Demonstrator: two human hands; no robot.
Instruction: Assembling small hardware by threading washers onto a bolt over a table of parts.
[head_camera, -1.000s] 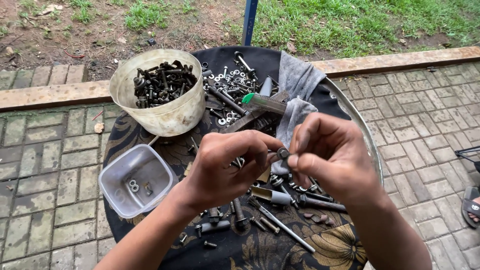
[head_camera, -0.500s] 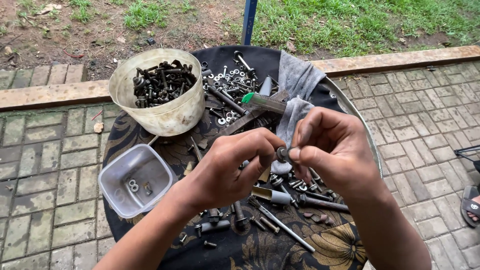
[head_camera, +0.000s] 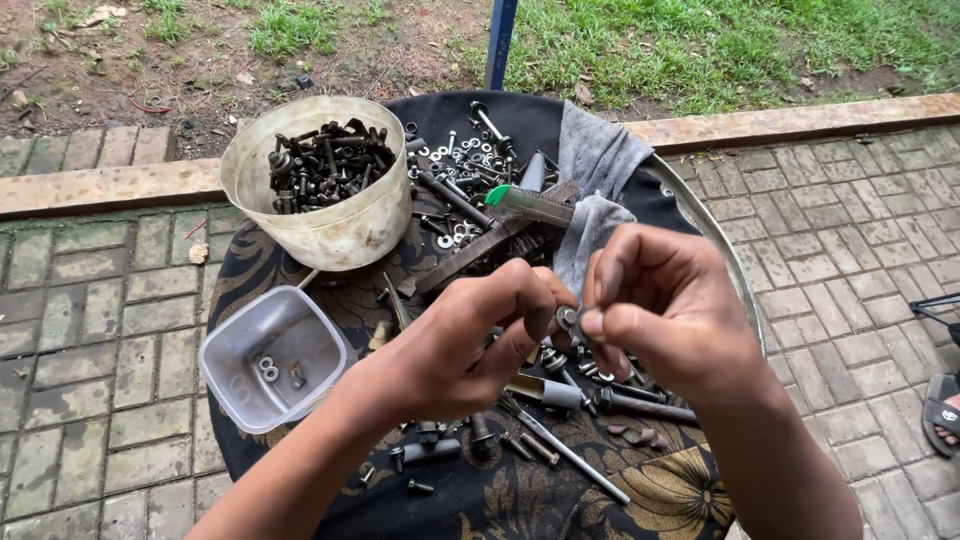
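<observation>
Both hands are meeting over the middle of the round table (head_camera: 700, 230), pinching one small metal fastener (head_camera: 567, 319) between them. The left hand (head_camera: 470, 345) is closing thumb and forefinger on its near side, and the right hand (head_camera: 665, 305) is pressing its thumb and fingertips together on the other side. The piece is sitting just above the scattered hardware; whether it is a nut, a washer or a bolt head is too small to tell, as the fingers are covering most of it.

Beneath the hands, loose bolts and screws (head_camera: 560, 440) are lying on a dark cloth with a gold floral pattern (head_camera: 680, 495), some hidden under the palms. To the left, a clear squarish plastic tub (head_camera: 225, 365) is hanging half over the table edge, holding a few washers. Behind it, a round cream bucket (head_camera: 340, 230) is standing full of dark bolts. Near the far rim, a pile of bright washers and nuts (head_camera: 465, 165) is spreading out beside a grey rag (head_camera: 595, 160). A flat tool with a green tip (head_camera: 525, 203) is resting between the pile and the hands; its kind is hard to make out. A blue post (head_camera: 499, 40) is rising behind the table, cut off at the top. At the right edge, a sandal (head_camera: 940, 410) is only partly showing.
</observation>
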